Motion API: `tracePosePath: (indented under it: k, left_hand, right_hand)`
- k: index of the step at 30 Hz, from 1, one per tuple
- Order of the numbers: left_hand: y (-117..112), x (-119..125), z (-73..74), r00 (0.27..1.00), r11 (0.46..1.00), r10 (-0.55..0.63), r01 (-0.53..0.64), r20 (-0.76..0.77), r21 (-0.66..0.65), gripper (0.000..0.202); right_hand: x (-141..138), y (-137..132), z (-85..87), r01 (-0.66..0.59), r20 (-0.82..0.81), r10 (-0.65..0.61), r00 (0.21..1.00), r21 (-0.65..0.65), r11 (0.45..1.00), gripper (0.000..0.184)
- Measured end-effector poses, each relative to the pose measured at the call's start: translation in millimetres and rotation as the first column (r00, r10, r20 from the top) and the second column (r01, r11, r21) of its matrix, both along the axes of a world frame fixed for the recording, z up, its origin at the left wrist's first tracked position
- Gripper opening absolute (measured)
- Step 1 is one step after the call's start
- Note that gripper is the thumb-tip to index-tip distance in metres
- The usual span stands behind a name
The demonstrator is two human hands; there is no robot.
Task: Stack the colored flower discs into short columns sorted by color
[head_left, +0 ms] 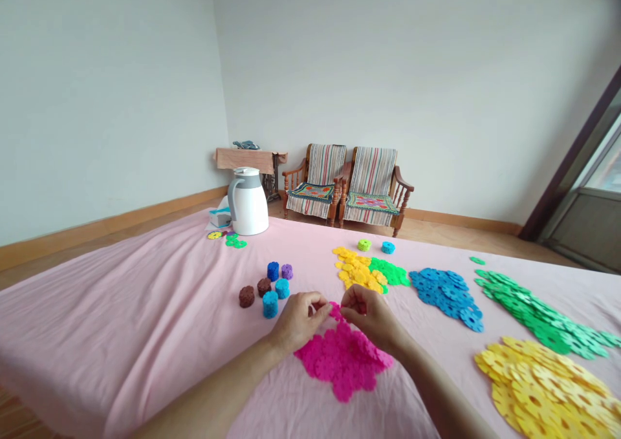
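Just above a pile of magenta flower-shaped plastic discs point(342, 361), both hands meet at a small magenta disc piece point(334, 310). My left hand point(301, 319) pinches its left side between thumb and fingertips. On the opposite side, the fingers of my right hand point(371, 316) are closed at its right edge. Whether the piece is one disc or more is hard to see. Left of my left hand stand short stacks of discs: light blue point(270, 305), dark blue point(273, 271), purple point(287, 271) and brown point(246, 296).
Beyond my hands lie yellow discs point(356, 269) and bright green discs point(389, 271). To the right are blue discs point(446, 295), green discs point(538, 310) and a large yellow pile point(548, 384). A white jug point(251, 206) stands at the far left of the pink cloth point(160, 322).
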State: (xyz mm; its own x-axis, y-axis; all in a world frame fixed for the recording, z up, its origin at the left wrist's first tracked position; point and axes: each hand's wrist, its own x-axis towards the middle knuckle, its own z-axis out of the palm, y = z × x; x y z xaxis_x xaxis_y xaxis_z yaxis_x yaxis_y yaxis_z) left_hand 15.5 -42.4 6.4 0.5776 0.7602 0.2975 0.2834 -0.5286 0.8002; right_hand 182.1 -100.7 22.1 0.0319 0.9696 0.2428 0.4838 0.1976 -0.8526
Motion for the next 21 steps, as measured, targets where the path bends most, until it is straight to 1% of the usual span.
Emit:
tracePosePath:
  k: [2, 5, 7, 9, 11, 13, 15, 18, 21]
  left_hand:
    - [-1.2, 0.5, 1.3, 1.000, 0.998, -0.009, 0.010, 0.006, -0.060, 0.028]
    - [-0.7, 0.7, 1.2, 0.999, 0.982, -0.008, 0.017, 0.048, -0.189, 0.032]
    - [1.4, 0.5, 0.2, 0.996, 0.961, -0.006, 0.030, 0.090, -0.275, 0.035]
    - [4.1, 0.1, -1.0, 0.992, 0.942, -0.011, 0.052, 0.124, -0.333, 0.038]
    - [6.3, -0.2, -1.9, 0.990, 0.932, -0.019, 0.069, 0.141, -0.356, 0.039]
    - [7.5, -0.4, -2.6, 0.990, 0.933, -0.011, 0.060, 0.140, -0.354, 0.039]
    - [7.9, -0.6, -3.1, 0.991, 0.948, 0.029, 0.014, 0.131, -0.318, 0.037]
    - [7.7, -1.3, -3.4, 0.987, 0.975, 0.109, -0.083, 0.122, -0.204, 0.031]
    - [7.5, -2.0, -2.9, 0.981, 0.985, 0.159, -0.150, 0.110, -0.083, 0.022]
  right_hand:
    - [-3.2, 3.1, -4.2, 0.020, -0.036, -0.020, 0.999, 0.010, 1.000, 0.003]
    - [-7.7, 3.3, -7.5, 0.038, -0.021, -0.036, 0.999, 0.055, 0.998, 0.003]
    - [-10.4, 1.4, -8.1, 0.021, 0.030, -0.024, 0.999, 0.091, 0.996, 0.013]
    - [-12.8, -0.4, -8.4, -0.019, 0.100, 0.007, 0.995, 0.124, 0.992, 0.027]
    - [-14.6, -0.8, -9.5, -0.051, 0.164, 0.025, 0.986, 0.154, 0.987, 0.031]
    - [-15.3, 1.0, -12.1, -0.045, 0.202, 0.007, 0.979, 0.182, 0.982, 0.027]
    - [-14.6, 4.6, -16.3, 0.003, 0.211, -0.043, 0.977, 0.187, 0.982, 0.025]
    - [-11.9, 11.1, -23.7, 0.125, 0.222, -0.163, 0.961, 0.175, 0.977, 0.023]
    - [-10.4, 15.3, -28.2, 0.176, 0.280, -0.215, 0.935, 0.157, 0.972, 0.020]
